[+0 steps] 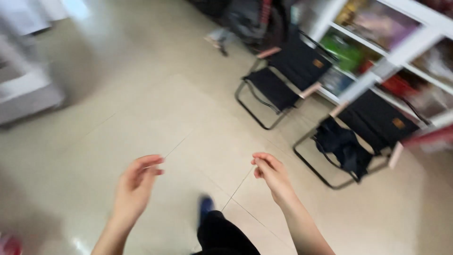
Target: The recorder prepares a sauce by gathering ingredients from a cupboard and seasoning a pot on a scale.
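Observation:
My left hand (134, 186) hangs in the air over the tiled floor (141, 108), fingers loosely curled and apart, holding nothing. At about the same height, a little to the right, my right hand (271, 174) also holds nothing, its fingers loosely bent. Between them, lower down, I see my dark trouser leg (222, 233) and a blue shoe (205, 205) on the floor. The picture is blurred by motion.
Two low black folding chairs stand at the right: one (283, 80) empty, the other (363, 137) with a dark cloth or bag on its seat. White shelves (401, 52) with colourful goods run behind them. A white unit (26, 89) stands at the left.

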